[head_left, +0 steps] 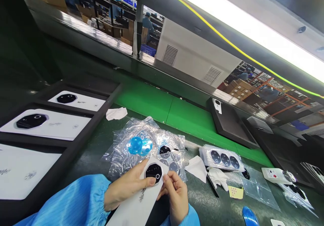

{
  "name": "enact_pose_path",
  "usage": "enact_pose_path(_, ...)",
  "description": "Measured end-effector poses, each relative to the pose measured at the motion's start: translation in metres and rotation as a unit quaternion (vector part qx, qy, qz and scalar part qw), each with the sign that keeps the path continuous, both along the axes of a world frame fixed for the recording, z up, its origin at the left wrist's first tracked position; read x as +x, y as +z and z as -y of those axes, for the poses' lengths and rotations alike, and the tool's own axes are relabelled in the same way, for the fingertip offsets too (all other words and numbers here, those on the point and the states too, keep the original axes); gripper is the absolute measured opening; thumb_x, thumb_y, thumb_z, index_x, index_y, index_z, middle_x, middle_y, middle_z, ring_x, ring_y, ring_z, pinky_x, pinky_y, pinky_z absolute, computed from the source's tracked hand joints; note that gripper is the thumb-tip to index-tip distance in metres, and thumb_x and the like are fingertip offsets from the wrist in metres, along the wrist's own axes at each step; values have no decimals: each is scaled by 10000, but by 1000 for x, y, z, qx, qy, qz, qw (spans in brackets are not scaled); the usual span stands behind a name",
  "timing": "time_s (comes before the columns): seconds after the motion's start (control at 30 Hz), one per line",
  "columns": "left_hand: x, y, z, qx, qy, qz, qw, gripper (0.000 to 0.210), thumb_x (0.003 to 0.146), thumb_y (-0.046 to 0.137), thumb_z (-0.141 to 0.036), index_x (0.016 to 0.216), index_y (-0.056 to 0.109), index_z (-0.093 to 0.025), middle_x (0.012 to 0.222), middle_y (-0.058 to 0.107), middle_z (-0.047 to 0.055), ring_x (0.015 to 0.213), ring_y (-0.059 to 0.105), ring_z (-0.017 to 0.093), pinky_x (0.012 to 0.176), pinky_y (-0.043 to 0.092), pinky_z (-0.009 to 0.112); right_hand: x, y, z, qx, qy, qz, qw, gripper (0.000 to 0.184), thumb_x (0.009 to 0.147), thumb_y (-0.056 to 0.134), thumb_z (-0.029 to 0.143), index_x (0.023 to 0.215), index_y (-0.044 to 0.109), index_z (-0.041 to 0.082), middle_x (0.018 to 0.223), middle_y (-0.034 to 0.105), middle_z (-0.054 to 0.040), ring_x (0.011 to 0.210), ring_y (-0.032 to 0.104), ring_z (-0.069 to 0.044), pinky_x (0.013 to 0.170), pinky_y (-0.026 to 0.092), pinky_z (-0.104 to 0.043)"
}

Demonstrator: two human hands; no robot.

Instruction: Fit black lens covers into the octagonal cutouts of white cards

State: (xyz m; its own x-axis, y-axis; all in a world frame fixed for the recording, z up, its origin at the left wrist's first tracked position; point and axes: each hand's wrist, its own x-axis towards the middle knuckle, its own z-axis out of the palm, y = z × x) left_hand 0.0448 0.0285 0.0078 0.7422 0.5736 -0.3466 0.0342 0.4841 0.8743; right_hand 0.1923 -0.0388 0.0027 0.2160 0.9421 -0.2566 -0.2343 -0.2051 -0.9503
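A white flat panel (135,204), with a glossy black many-sided lens piece (152,173) near its top end and dark printed marks below, is held up between my two hands. My left hand (128,185) grips it from the left, thumb lying on the lower edge of the black piece. With thumb and fingers closed together, my right hand (175,194) pinches the panel's upper right edge. Just beyond lie clear plastic bags (121,151) holding black discs (165,151) and blue round film pieces (136,145). The lower end of the panel runs out of view.
At left, a black tray (95,123) holds several white panels (60,126). To the right lie a bagged stack of black discs (220,158), white cloths (196,168), a yellow note (236,192) and a bottle (275,175). Another black tray (234,128) rests on the green belt (152,101).
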Motion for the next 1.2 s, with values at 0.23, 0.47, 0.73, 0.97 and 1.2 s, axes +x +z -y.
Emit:
enact_pose_path(0.23, -1, -11, 4, 46, 33, -62, 996, 652, 741, 648, -560, 1270, 491, -214, 1179, 642, 81, 1146, 557, 289, 867, 485, 328, -2, 0, -1, 20, -4, 6, 1000, 480, 621, 769, 597, 769, 606, 170, 563, 566, 30, 414, 458, -66, 389, 398, -184)
enact_pose_path(0.47, -2, -32, 8, 156, 59, -136, 977, 675, 725, 635, -522, 1335, 484, -275, 1403, 508, 60, 1397, 285, 316, 1127, 279, 406, 0, -14, 2, 36, -16, 1, 999, 440, 618, 777, 564, 771, 675, 164, 560, 534, 27, 444, 422, -73, 410, 373, -190)
enact_pose_path(0.73, 4, -9, 8, 136, 32, -137, 981, 588, 675, 625, -574, 1133, 559, -212, 1285, 570, 125, 1291, 402, 353, 1082, 314, 440, -10, -12, 6, 30, -91, -16, 995, 403, 661, 752, 557, 779, 714, 174, 655, 644, -24, 651, 581, -177, 638, 488, -280)
enact_pose_path(0.97, 6, 3, -3, 140, 63, -51, 987, 424, 732, 582, -603, 680, 463, -199, 658, 445, -46, 669, 454, 162, 635, 366, 268, -17, -22, 10, 52, -98, 136, 984, 480, 754, 606, 653, 653, 614, 184, 620, 546, 5, 626, 467, -136, 606, 395, -237)
enact_pose_path(1.2, 7, -6, -1, 133, 78, -116, 981, 373, 707, 569, -569, 706, 450, -215, 656, 461, -45, 691, 490, 177, 618, 384, 265, -18, -33, 12, 41, -103, 180, 977, 517, 768, 561, 672, 605, 528, 183, 573, 429, 32, 582, 382, -117, 549, 314, -234)
